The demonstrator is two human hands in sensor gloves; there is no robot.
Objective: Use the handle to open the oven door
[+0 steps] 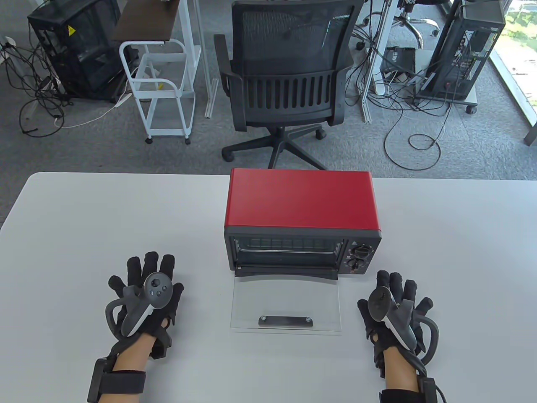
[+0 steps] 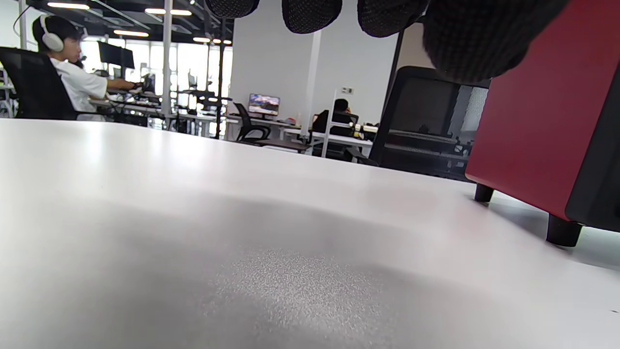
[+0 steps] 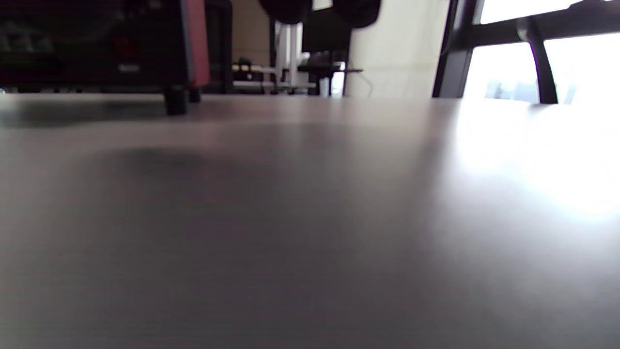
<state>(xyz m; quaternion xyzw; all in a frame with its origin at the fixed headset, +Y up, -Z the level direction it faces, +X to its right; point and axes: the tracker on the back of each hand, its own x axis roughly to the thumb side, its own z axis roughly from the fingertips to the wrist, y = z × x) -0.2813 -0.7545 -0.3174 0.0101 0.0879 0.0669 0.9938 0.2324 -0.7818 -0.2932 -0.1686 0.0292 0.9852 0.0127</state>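
A red toaster oven [image 1: 301, 199] with a black front stands mid-table. Its glass door [image 1: 285, 304] lies folded down flat toward me, the dark handle [image 1: 285, 321] near its front edge. My left hand [image 1: 144, 294] rests flat on the table, fingers spread, left of the door and apart from it. My right hand [image 1: 396, 306] rests flat to the right of the door, fingers spread, holding nothing. The oven's red side [image 2: 537, 126] shows in the left wrist view; its dark corner [image 3: 145, 48] shows in the right wrist view.
The white table [image 1: 84, 235] stretches wide on both sides of the oven. A black office chair [image 1: 285, 79] stands behind the far edge. A white cart [image 1: 161, 90] and computer towers sit on the floor beyond.
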